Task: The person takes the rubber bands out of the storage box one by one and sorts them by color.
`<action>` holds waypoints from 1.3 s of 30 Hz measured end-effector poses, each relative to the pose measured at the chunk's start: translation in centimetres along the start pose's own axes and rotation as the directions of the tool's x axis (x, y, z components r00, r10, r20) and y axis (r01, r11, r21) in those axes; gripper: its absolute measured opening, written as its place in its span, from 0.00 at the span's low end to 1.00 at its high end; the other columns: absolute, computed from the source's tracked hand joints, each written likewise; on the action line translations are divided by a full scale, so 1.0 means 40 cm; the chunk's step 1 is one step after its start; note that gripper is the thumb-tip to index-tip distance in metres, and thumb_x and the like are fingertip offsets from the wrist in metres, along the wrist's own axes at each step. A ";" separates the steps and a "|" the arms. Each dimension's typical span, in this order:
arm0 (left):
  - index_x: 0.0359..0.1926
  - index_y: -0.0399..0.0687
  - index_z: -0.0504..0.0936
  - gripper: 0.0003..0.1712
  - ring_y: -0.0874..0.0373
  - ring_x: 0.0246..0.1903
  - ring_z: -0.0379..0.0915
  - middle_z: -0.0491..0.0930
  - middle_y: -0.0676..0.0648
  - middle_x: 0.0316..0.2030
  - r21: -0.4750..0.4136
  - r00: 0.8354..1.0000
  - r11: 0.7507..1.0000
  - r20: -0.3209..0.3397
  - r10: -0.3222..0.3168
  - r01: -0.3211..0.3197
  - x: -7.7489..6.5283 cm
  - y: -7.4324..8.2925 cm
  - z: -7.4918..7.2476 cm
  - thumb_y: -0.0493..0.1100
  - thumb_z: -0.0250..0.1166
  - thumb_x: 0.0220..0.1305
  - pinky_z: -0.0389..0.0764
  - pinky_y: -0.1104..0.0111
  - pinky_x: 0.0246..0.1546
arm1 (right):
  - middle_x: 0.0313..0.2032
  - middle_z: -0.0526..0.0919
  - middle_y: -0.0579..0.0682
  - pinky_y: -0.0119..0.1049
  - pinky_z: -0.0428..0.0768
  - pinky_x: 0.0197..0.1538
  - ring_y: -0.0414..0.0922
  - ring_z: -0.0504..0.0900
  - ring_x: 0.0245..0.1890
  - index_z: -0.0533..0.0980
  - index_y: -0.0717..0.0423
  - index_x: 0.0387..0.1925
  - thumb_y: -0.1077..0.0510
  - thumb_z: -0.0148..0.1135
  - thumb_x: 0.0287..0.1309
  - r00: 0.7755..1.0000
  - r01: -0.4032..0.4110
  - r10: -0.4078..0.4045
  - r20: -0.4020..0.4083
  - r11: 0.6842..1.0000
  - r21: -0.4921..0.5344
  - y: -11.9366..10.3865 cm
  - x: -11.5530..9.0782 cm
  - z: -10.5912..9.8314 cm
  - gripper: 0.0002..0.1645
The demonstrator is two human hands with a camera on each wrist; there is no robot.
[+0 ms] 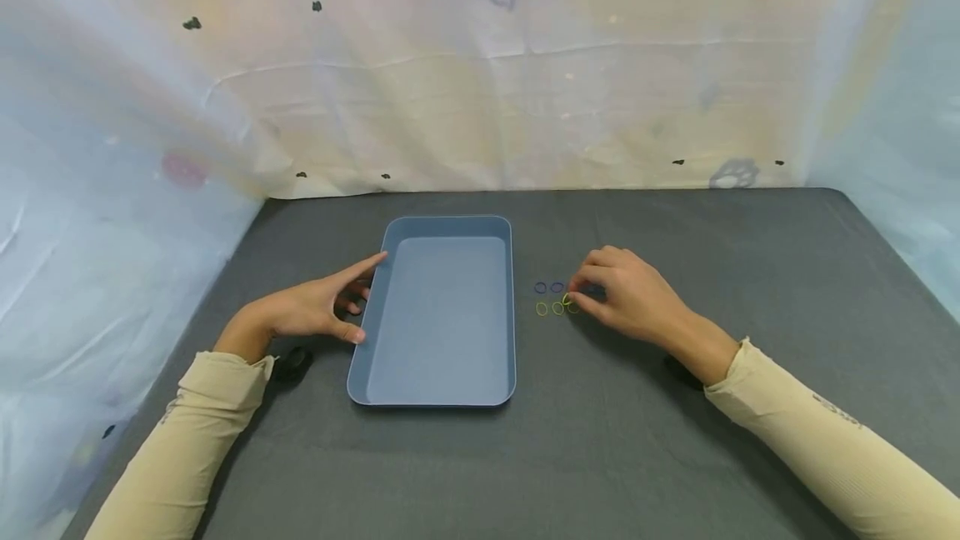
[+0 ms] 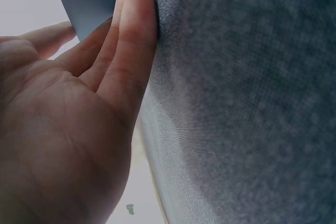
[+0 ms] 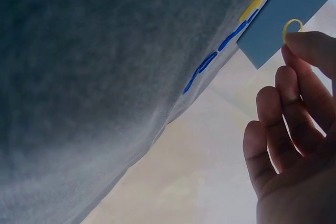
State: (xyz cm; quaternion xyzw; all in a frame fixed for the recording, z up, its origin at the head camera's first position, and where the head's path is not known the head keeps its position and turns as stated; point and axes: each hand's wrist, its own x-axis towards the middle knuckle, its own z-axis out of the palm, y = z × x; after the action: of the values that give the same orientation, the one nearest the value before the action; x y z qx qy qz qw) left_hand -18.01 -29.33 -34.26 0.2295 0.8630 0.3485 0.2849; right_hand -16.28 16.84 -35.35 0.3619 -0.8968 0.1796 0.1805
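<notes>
A shallow blue-grey tray (image 1: 450, 394) lies on the dark grey cloth. At its left side my left hand (image 1: 311, 307) touches the wall and rim with spread, fairly straight fingers; in the left wrist view the fingertips (image 2: 137, 11) meet the tray wall (image 2: 89, 3) low by the cloth. To the right of the tray, my right hand (image 1: 630, 294) pinches a thin yellow rubber band (image 3: 292, 20) between thumb and index finger, just above the cloth. Below and beside it lie small blue bands (image 1: 541, 292) and yellow bands (image 1: 542, 315) in two rows, partly hidden by the fingers.
The grey cloth (image 1: 600, 457) covers the table around the tray. A pale printed curtain (image 1: 465, 123) hangs behind the far edge, with light blue sheets (image 1: 97, 273) at the sides. Dark straps (image 1: 292, 365) sit at the wrists.
</notes>
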 end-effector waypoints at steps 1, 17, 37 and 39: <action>0.80 0.66 0.32 0.67 0.41 0.63 0.63 0.50 0.33 0.74 0.000 1.000 1.000 0.000 0.002 -0.002 -0.001 -0.001 0.001 0.50 0.75 0.58 0.71 0.51 0.58 | 0.32 0.82 0.42 0.43 0.77 0.43 0.42 0.78 0.36 0.85 0.46 0.30 0.55 0.74 0.54 1.000 -0.004 0.004 0.006 1.000 -0.004 0.001 -0.001 0.000 0.03; 0.80 0.66 0.33 0.67 0.41 0.64 0.64 0.50 0.34 0.75 0.016 1.000 1.000 -0.009 0.006 -0.005 0.005 0.004 0.003 0.51 0.75 0.57 0.70 0.49 0.60 | 0.31 0.81 0.42 0.45 0.76 0.43 0.42 0.77 0.35 0.85 0.45 0.29 0.57 0.75 0.52 1.000 -0.009 0.009 0.006 1.000 -0.026 0.033 -0.030 -0.015 0.04; 0.80 0.65 0.33 0.66 0.41 0.63 0.64 0.51 0.34 0.74 0.008 1.000 1.000 -0.006 0.008 -0.008 0.007 0.010 0.005 0.50 0.75 0.58 0.70 0.49 0.60 | 0.31 0.81 0.41 0.43 0.77 0.41 0.42 0.78 0.34 0.85 0.46 0.28 0.57 0.75 0.52 0.995 -0.028 0.034 0.090 0.997 -0.069 0.049 -0.054 -0.032 0.04; 0.80 0.65 0.33 0.66 0.41 0.63 0.64 0.51 0.34 0.74 0.010 1.000 1.000 -0.007 0.005 -0.005 0.006 0.009 0.004 0.50 0.75 0.58 0.70 0.50 0.59 | 0.31 0.81 0.41 0.43 0.76 0.40 0.41 0.77 0.33 0.85 0.45 0.28 0.57 0.76 0.52 0.995 -0.028 0.035 0.098 0.997 -0.073 0.049 -0.054 -0.031 0.05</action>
State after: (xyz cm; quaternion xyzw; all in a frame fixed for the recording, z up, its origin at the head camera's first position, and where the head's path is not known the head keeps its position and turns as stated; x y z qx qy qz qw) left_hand -18.01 -28.88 -34.15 0.2319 0.8650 0.3459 0.2800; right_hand -15.97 19.99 -35.62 0.3495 -0.9161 0.1319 0.1458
